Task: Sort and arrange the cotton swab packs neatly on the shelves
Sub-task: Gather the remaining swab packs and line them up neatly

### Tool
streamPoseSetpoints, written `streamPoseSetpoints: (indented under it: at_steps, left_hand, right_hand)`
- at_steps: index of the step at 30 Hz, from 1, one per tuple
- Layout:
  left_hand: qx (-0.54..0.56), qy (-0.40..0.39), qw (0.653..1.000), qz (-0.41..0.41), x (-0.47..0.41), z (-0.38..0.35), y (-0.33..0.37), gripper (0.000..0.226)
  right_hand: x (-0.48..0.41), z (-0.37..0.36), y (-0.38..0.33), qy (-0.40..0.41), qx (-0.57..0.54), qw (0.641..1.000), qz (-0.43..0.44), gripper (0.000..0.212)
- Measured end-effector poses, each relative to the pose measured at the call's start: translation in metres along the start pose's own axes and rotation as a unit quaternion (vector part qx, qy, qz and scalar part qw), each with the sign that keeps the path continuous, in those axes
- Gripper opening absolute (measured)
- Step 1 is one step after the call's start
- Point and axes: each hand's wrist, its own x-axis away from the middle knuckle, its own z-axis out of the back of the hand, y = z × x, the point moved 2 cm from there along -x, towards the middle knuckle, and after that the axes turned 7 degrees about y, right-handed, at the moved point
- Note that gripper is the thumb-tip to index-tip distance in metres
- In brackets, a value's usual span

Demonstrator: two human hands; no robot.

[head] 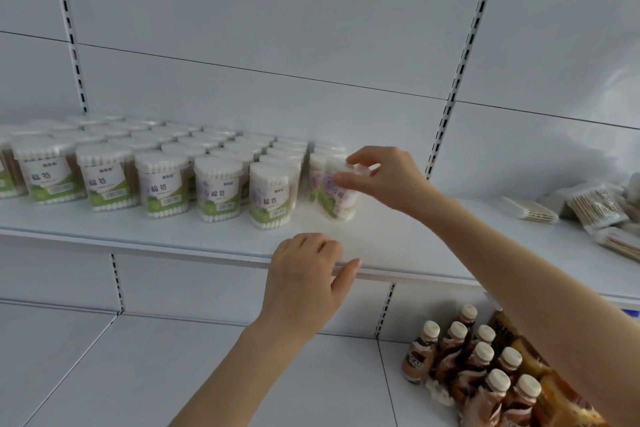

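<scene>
Several clear cotton swab packs with green and white labels (214, 189) stand in tidy rows on the left half of the white shelf (173, 234). My right hand (384, 177) grips one more pack (337, 199) from above at the right end of the front row; the pack is tilted and blurred. Another pack stands just behind it. My left hand (304, 277) hovers at the shelf's front edge, fingers loosely curled and holding nothing.
Flat bags of wooden-stick swabs (595, 206) lie in a loose heap at the shelf's right end. On the lower shelf at the right stand several brown drink bottles with cream caps (481, 357). Slotted uprights (457, 80) run up the white back panel.
</scene>
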Motion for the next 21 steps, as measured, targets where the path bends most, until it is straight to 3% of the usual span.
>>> streamPoseSetpoints:
  at_steps: [6, 21]
  left_hand:
    - [-0.029, 0.01, 0.999, -0.01, 0.001, -0.002, -0.002, 0.036]
    - [-0.024, -0.026, 0.999, -0.012, 0.0, -0.001, -0.003, 0.038]
  right_hand:
    - [-0.011, -0.032, -0.009, -0.027, 0.066, 0.997, 0.039, 0.053]
    - [-0.02, -0.033, -0.001, -0.018, 0.089, 0.995, 0.038, 0.058]
